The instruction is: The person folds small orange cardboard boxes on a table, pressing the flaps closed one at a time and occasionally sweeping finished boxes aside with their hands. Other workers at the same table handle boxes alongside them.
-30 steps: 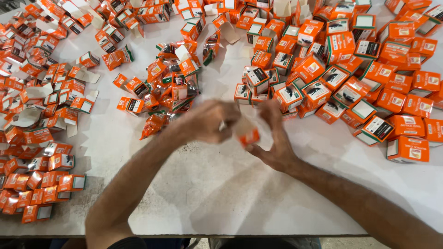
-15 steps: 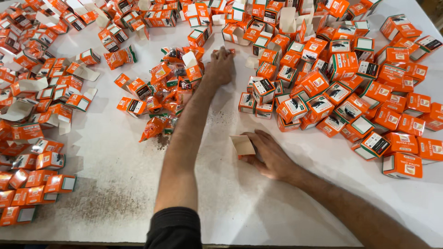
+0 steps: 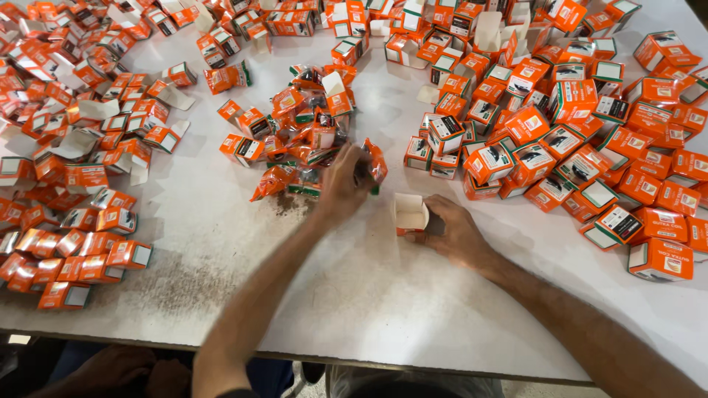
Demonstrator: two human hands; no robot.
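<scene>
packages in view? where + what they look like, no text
Open box: table centre, by right hand; small, orange, white inside.
Packet: in left hand; orange pouch.
Packet pile: ahead of left hand; crumpled orange.
Closed boxes: right; orange, white-green ends.
Flattened boxes: left; orange-white.

On a white tabletop [image 3: 383,295], the right hand [image 3: 457,234] steadies a small open orange cardboard box [image 3: 410,214], its white inside facing up. Just left of it, the left hand [image 3: 343,180] grips an orange foil sachet [image 3: 375,162] at the near edge of a heap of similar sachets [image 3: 302,133]. Piles of closed orange cartons [image 3: 590,133] lie to the right (many showing dark panels), and flattened orange cartons [image 3: 74,162] crowd the left.
</scene>
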